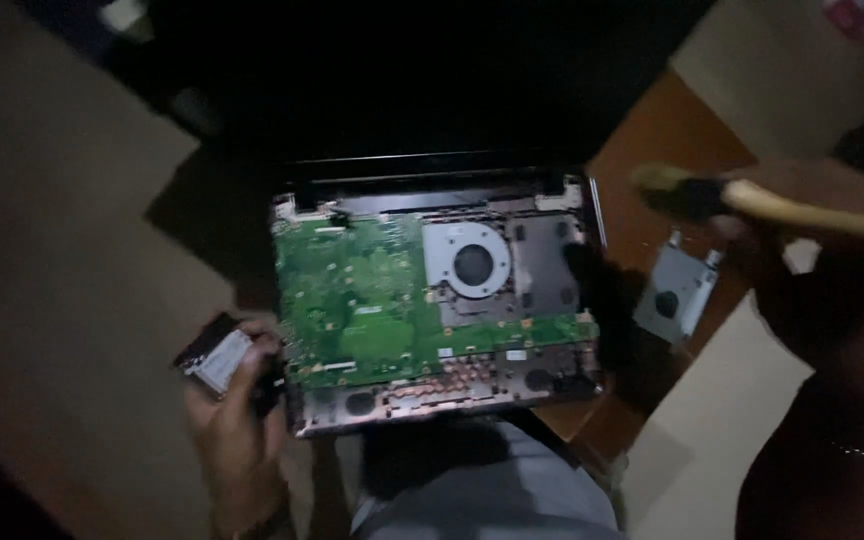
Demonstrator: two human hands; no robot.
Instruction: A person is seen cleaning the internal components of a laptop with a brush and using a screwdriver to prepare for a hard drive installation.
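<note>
Left hand (237,420): fingers gripping a hard drive (217,358), at 7 o'clock of the opened laptop (437,300).
Right hand (802,270): fingers closed on a brush (752,200), at 3 o'clock.

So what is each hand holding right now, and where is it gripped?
The left hand grips a small drive by its near edge. The right hand holds a brush by its pale handle.
</note>
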